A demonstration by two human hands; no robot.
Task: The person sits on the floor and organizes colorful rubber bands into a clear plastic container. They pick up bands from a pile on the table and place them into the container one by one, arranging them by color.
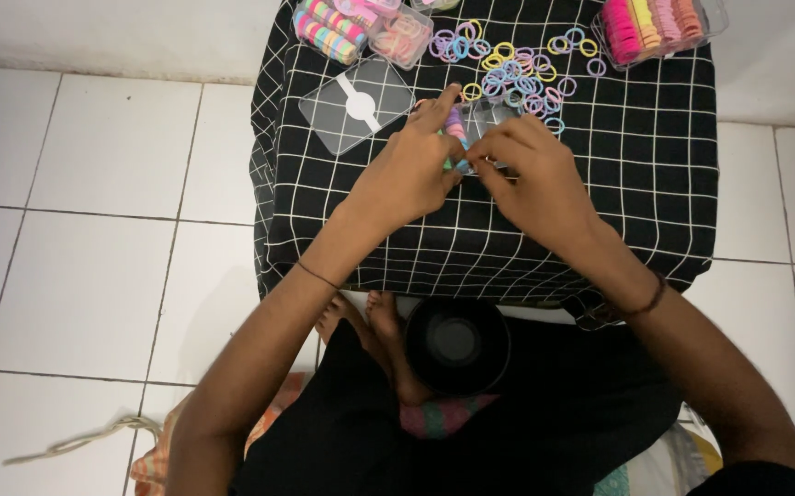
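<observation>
A small clear plastic box [488,118] lies on a low table under a black cloth with a white grid [636,184]. A row of pastel hair ties [455,125] fills its left side. My left hand [407,170] holds the box's left edge, fingers on the stacked ties. My right hand [531,174] pinches at the box's near edge; what sits between its fingertips is hidden. A loose pile of small pastel hair ties [517,78] lies just beyond the box.
A clear lid with a white label [358,104] lies to the left. Filled boxes of ties stand at the back left [333,28] and back right [659,26]. White floor tiles [94,230] surround the table. A black round container [457,344] sits by my feet.
</observation>
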